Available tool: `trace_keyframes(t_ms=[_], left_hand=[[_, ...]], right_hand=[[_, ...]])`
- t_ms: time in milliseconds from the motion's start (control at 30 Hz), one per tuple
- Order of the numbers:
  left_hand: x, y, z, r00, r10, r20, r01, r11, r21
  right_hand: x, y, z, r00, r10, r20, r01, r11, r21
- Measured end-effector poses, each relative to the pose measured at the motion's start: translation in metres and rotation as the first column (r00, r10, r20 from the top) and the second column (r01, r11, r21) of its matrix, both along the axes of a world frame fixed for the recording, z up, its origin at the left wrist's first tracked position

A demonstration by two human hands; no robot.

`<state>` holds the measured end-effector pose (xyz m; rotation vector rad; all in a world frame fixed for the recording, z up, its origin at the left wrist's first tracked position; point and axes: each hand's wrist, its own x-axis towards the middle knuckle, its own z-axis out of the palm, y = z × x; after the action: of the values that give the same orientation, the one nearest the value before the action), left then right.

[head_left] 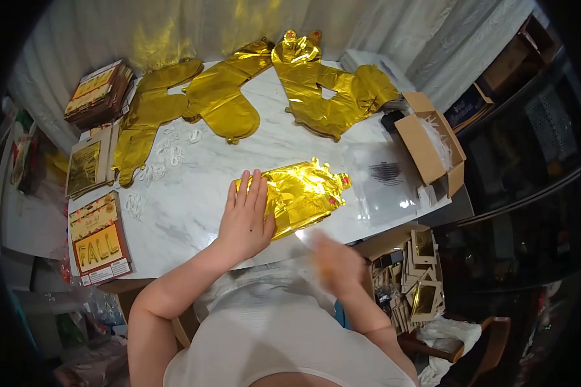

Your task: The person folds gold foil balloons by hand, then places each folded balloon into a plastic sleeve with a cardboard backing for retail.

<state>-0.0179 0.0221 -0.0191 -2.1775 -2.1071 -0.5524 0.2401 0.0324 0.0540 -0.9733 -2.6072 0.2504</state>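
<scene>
Left hand (245, 219) is laid open on foil (306, 193); right hand (337, 266) is blurred, its state untellable. Foil could be torn by uneven pressing.

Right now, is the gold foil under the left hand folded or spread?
Folded: the gold foil is a compact creased packet, left hand flat on one end.

A single view from a camera worn on the person's head, looking forward and steeply down over a white marble table (187, 213). The wide lens bends the scene and blackens the corners. The person's chest (271, 335) fills the bottom edge, very near; the left hand (245, 219) lies mid-frame, the draped wall (110, 32) beyond at top.
</scene>
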Motion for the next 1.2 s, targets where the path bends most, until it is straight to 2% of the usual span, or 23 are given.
trace_keyframes(t_ms=[33, 67, 100, 133, 200, 267, 300, 333, 400, 467, 533, 600, 667, 733, 767, 800, 833, 933, 967, 1000, 1100, 1133, 1200], left_hand=[[-0.010, -0.004, -0.030, 0.797, -0.068, 0.600, 0.134, 0.989, -0.066], [-0.016, -0.008, -0.050, 0.274, -0.035, 0.961, 0.279, 0.959, -0.045], [-0.017, -0.011, -0.054, 0.284, -0.031, 0.958, 0.281, 0.958, -0.052], [-0.018, -0.014, -0.059, -0.217, 0.061, 0.974, 0.405, 0.914, 0.033], [-0.020, -0.013, -0.056, -0.888, 0.344, 0.306, 0.436, 0.842, 0.319], [-0.015, -0.011, -0.041, -0.864, 0.335, 0.375, 0.459, 0.831, 0.314], [-0.010, -0.012, -0.026, -0.496, 0.146, 0.856, 0.490, 0.861, 0.138], [-0.008, -0.011, -0.017, 0.100, -0.029, 0.995, 0.413, 0.911, -0.015], [-0.011, -0.004, -0.026, -0.028, -0.020, 0.999, 0.407, 0.913, 0.030], [-0.007, -0.007, -0.013, 0.529, -0.085, 0.844, 0.271, 0.960, -0.073], [-0.003, -0.010, 0.006, 0.466, -0.038, 0.884, 0.295, 0.948, -0.115], [-0.003, -0.003, 0.006, 0.656, -0.057, 0.753, 0.207, 0.972, -0.107], [0.004, 0.003, 0.035, 0.554, -0.063, 0.830, 0.204, 0.977, -0.062], [0.009, 0.006, 0.037, -0.434, 0.129, 0.892, 0.273, 0.962, -0.006], [0.009, 0.006, 0.039, -0.433, 0.113, 0.894, 0.266, 0.964, 0.007], [0.006, 0.005, 0.042, 0.274, -0.056, 0.960, 0.259, 0.966, -0.018], [0.001, 0.004, 0.045, 0.842, -0.170, 0.512, 0.223, 0.974, -0.043], [-0.005, 0.007, 0.041, 0.792, -0.003, 0.610, -0.008, 1.000, 0.015], [-0.019, 0.011, 0.040, 0.562, 0.200, 0.802, -0.036, 0.975, -0.218], [-0.026, 0.007, 0.041, 0.566, 0.220, 0.795, -0.047, 0.971, -0.235], [-0.032, 0.006, 0.047, 0.651, -0.021, 0.759, -0.359, 0.872, 0.333], [-0.029, 0.008, 0.060, 0.648, -0.028, 0.761, -0.358, 0.871, 0.337], [-0.019, 0.009, 0.086, 0.871, -0.197, 0.449, 0.202, 0.979, 0.036]], right_hand=[[-0.021, 0.008, -0.028, 0.970, 0.164, -0.177, -0.142, 0.982, 0.126], [-0.039, 0.014, -0.043, 0.884, 0.335, -0.326, -0.252, 0.929, 0.271], [-0.045, 0.015, -0.045, 0.882, 0.331, -0.337, -0.246, 0.931, 0.269], [-0.049, 0.014, -0.047, 0.881, 0.359, -0.308, -0.271, 0.917, 0.293], [-0.051, 0.016, -0.052, 0.878, 0.385, -0.284, -0.291, 0.902, 0.320], [-0.041, 0.021, -0.057, 0.914, 0.316, -0.256, -0.246, 0.931, 0.269], [-0.036, 0.024, -0.057, 0.912, 0.311, -0.267, -0.240, 0.933, 0.268], [-0.031, 0.030, -0.056, 0.926, 0.292, -0.241, -0.238, 0.944, 0.229], [-0.024, 0.041, -0.052, 0.932, 0.279, -0.231, -0.240, 0.953, 0.185], [-0.019, 0.044, -0.043, 0.963, 0.212, -0.166, -0.205, 0.977, 0.059], [-0.011, 0.044, -0.049, 0.962, 0.209, -0.178, -0.209, 0.978, 0.015], [-0.008, 0.046, -0.043, 0.957, 0.183, -0.225, -0.206, 0.975, -0.087], [-0.003, 0.046, -0.040, 0.965, 0.144, -0.218, -0.168, 0.981, -0.099], [-0.001, 0.050, -0.044, 0.988, 0.136, -0.075, -0.134, 0.991, 0.031], [-0.001, 0.050, -0.049, 0.989, 0.115, -0.090, -0.113, 0.993, 0.028], [-0.002, 0.051, -0.050, 0.986, 0.132, -0.098, -0.128, 0.991, 0.043], [-0.002, 0.051, -0.050, 0.984, 0.120, -0.135, -0.122, 0.993, -0.007], [-0.004, 0.054, -0.047, 0.974, 0.114, -0.194, -0.132, 0.988, -0.080], [-0.004, 0.053, -0.045, 0.978, 0.105, -0.182, -0.121, 0.989, -0.084], [-0.004, 0.052, -0.044, 0.981, 0.092, -0.169, -0.109, 0.990, -0.091], [-0.005, 0.052, -0.043, 0.981, 0.095, -0.166, -0.112, 0.989, -0.095], [-0.004, 0.052, -0.042, 0.982, 0.094, -0.162, -0.111, 0.989, -0.098], [-0.003, 0.052, -0.042, 0.984, 0.088, -0.154, -0.103, 0.990, -0.093]])
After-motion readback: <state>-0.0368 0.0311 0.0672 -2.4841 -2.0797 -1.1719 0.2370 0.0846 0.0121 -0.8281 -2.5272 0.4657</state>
